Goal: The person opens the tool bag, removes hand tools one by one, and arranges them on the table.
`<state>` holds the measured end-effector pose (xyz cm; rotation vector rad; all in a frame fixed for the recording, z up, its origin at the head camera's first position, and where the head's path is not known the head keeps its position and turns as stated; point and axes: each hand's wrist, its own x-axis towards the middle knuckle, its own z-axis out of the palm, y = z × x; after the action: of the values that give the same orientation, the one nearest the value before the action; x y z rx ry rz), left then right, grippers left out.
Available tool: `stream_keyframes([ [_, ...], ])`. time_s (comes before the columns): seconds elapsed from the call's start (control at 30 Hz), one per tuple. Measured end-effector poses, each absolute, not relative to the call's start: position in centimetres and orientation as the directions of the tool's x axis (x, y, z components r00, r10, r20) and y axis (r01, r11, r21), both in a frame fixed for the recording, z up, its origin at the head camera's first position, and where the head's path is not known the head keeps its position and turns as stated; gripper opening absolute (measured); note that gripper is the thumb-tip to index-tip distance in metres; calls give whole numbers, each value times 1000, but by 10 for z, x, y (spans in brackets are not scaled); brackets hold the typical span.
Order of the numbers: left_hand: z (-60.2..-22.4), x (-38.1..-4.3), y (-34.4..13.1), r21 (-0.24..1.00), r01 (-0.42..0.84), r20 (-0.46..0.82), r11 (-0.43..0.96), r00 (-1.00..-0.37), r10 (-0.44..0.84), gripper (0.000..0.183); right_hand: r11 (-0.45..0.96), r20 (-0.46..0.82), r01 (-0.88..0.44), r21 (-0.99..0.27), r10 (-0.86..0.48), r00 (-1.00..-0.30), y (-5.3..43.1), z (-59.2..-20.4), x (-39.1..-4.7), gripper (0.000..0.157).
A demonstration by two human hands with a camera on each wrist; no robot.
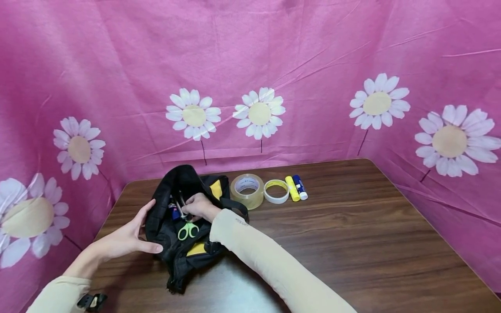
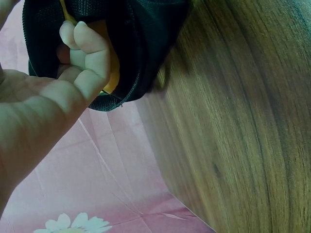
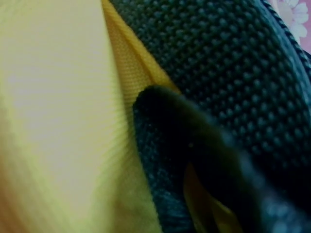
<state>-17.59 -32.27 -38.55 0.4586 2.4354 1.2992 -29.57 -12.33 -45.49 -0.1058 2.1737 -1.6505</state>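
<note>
Head view showed a black bag gaping open on the wooden table, with a hand working at it from either side. On the bag's left edge lay the left hand, its arm slanting up from the lower left, thumb stretched along the near rim and index finger set against the far rim. Left wrist view showed other fingers bent in against the bag's side — so this hand gripped the bag.

From the bag's right, a forearm in a cream sleeve crossed the edge, the right hand dipping into the opening with fingers bent downward. Its fingertips met a slim metallic item; whether they pinched it, one could not tell. Inside the bag, just below that hand, were the green handles of scissors.

Just right of the bag sat a clear packing tape roll; farther right came a smaller white tape roll, then a yellow tube and a blue tube with a white cap — side by side.
</note>
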Motion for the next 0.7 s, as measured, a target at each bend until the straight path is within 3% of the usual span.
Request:
stream_keyframes([
  [0.27,-383,-176,-324,832,121,-145,541,-895,423,123,213,-327,264,-941,-362,-873,-121,-451,-298,21],
  [0.47,-382,-176,-325,827,125,-141,549,-898,417,122,96,-411,427,-899,-519,-749,-112,-446,-310,19],
  [0.7,-384,-175,-323,842,117,-147,526,-889,433,121,75,-499,574,-816,-593,-632,-107,-445,-311,17],
])
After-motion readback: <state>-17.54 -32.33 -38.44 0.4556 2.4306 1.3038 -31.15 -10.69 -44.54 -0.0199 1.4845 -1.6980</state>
